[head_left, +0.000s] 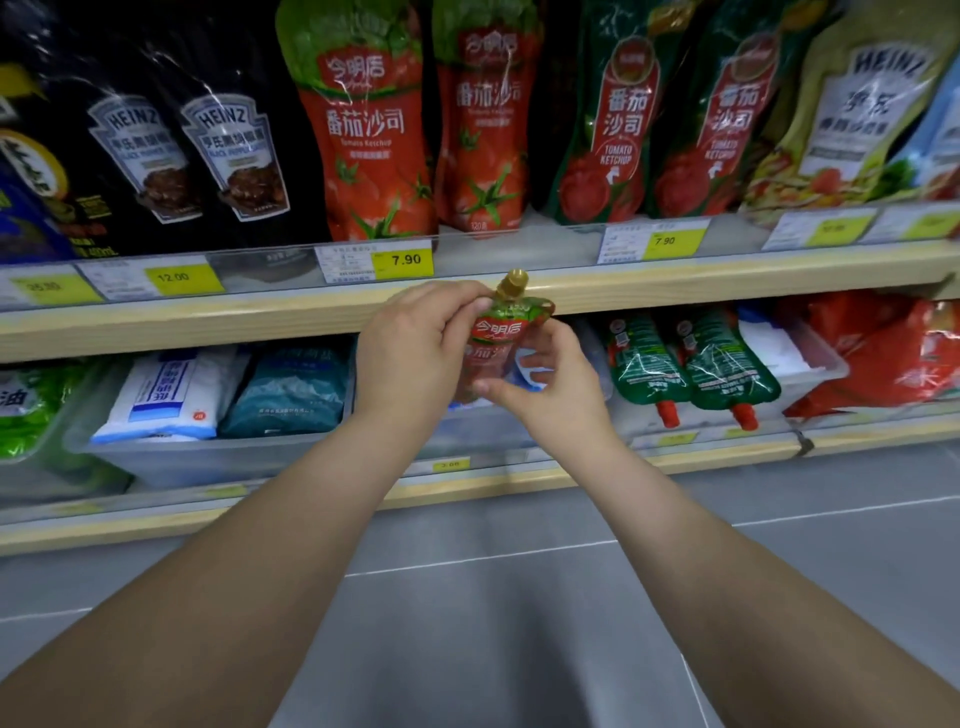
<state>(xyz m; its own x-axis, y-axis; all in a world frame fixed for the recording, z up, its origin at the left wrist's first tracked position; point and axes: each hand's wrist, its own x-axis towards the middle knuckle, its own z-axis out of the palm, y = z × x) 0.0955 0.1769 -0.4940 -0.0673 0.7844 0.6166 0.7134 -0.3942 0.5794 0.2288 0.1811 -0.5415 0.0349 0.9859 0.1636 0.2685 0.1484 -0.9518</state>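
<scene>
Red-green ketchup pouch (500, 338), gold cap up, just below the shelf edge (208, 322); left hand (415, 343) pinches its top corner, right hand (545, 384) grips its lower side.

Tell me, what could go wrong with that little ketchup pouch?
The left hand and right hand grip the soft ketchup pouch. If its gold cap is loose, sauce might squirt out. They hold it up in the air, so it could slip and fall toward the grey floor.
</scene>
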